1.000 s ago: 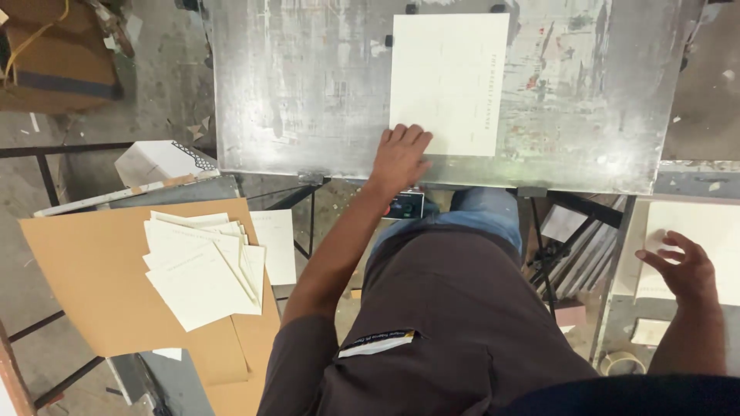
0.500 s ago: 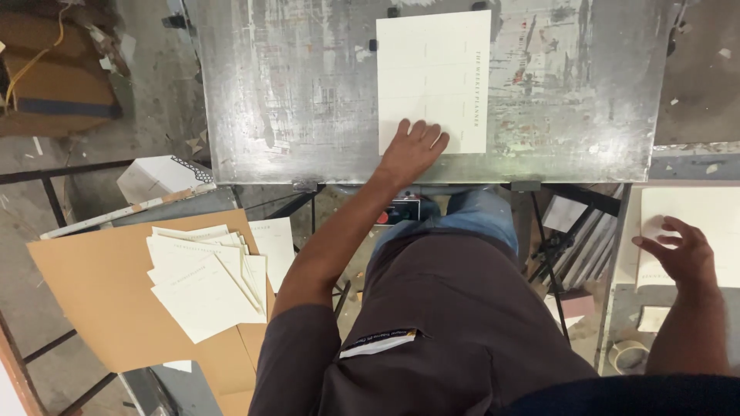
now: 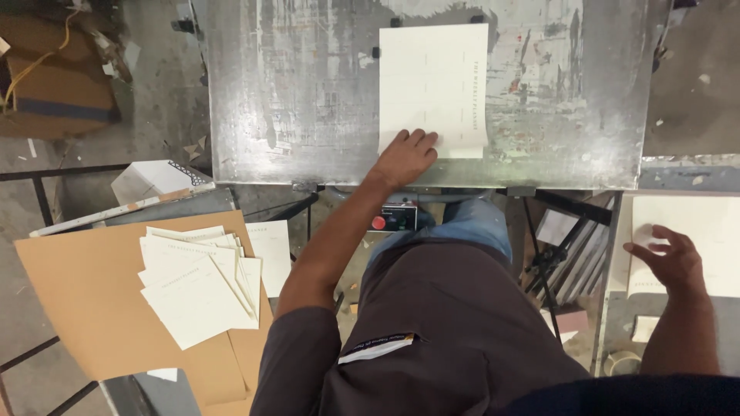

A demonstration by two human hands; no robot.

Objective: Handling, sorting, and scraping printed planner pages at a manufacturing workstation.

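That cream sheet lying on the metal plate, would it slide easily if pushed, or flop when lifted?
The cream sheet lies flat on the worn, shiny metal plate, so it would probably slide easily. It looks thin, so likely light and somewhat bendy. The left hand presses only its near corner, which seems enough to hold it.

One cream sheet point(image 3: 433, 85) lies on the one metal table point(image 3: 293, 100) at the far side. Two hands are out: the left hand point(image 3: 405, 158) and the right hand point(image 3: 669, 258). One loose pile of cream sheets point(image 3: 196, 285), too overlapped to count, sits on one brown board point(image 3: 85, 308) at near left. One stack of sheets point(image 3: 713, 239) lies right. One red button point(image 3: 378, 223) shows.
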